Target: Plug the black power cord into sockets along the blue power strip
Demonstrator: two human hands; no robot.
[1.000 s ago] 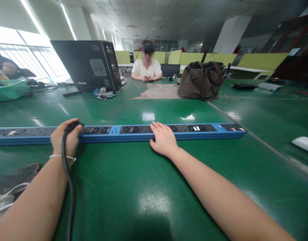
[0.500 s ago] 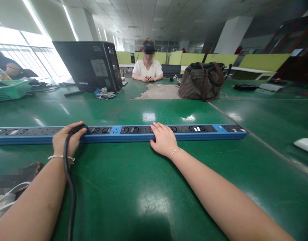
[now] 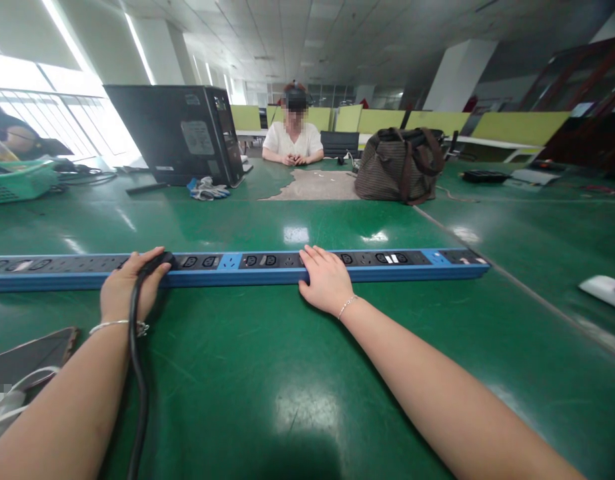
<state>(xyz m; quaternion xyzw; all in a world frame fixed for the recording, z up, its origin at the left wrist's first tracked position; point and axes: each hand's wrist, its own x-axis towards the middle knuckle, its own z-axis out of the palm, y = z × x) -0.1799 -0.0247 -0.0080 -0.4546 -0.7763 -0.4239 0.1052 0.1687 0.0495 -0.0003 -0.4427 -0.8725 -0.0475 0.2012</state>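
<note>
A long blue power strip [image 3: 257, 275] with black sockets lies across the green table. My left hand [image 3: 130, 283] is closed round a black power plug [image 3: 163, 260] at the strip's left part. How far the plug sits in a socket is hidden by my fingers. From it a thick black cable [image 3: 139, 373] runs down past my wrist to the bottom edge. My right hand [image 3: 326, 280] rests on the strip right of its middle, fingers stretched over the top and thumb along the near side.
Across the table [image 3: 227, 413] sits a person [image 3: 293, 137] with hands together. A black computer case [image 3: 172, 133], gloves [image 3: 207, 189] and a brown bag [image 3: 400, 167] stand or lie at the far side. A green basket [image 3: 22, 181] is at far left, a dark flat object [image 3: 35, 353] nearer.
The view has shifted slightly. Both hands keep their places on the power strip, the left still holding the plug.
</note>
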